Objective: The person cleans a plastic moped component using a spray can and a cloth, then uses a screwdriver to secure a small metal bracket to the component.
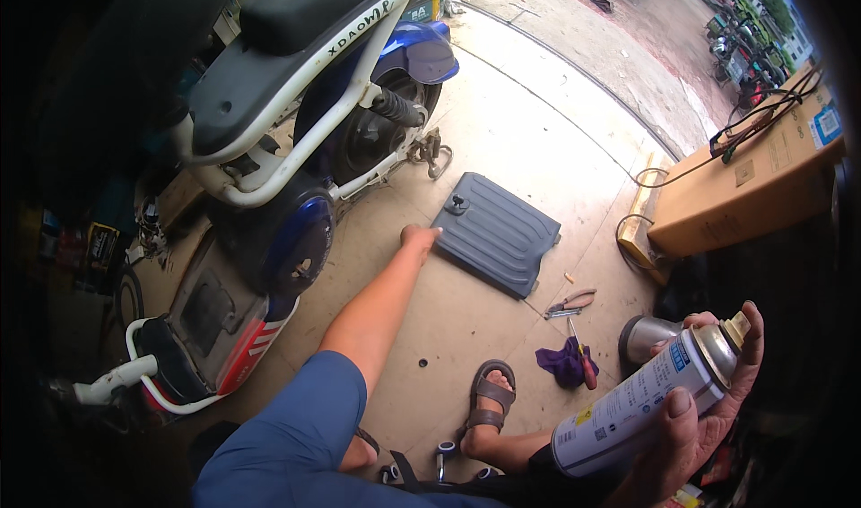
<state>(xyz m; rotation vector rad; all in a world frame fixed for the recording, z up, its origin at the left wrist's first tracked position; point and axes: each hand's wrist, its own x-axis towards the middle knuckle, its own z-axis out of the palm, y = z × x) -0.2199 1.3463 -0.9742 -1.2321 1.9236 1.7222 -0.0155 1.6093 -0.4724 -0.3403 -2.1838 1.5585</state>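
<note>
My left hand (418, 239) reaches out over the floor and grips the near left edge of a dark grey ribbed plastic panel (498, 234). A small black knob-like piece (457, 204) sits at the panel's upper left corner. At the lower right, my right hand (686, 441) is wrapped around a white spray can (632, 409), tilted with its pale nozzle (738, 326) up and to the right. Behind these fingers shows a silver, cup-shaped thing (652, 338) with a dark rim; whether the fingers touch it I cannot tell.
Pliers (576, 303), a purple cloth (560, 361) and a red-handled screwdriver (588, 372) lie right of my sandalled foot (491, 396). A white-framed electric scooter (309, 163) stands on the left. A tall cardboard box (749, 185) with black cables (762, 113) stands at right.
</note>
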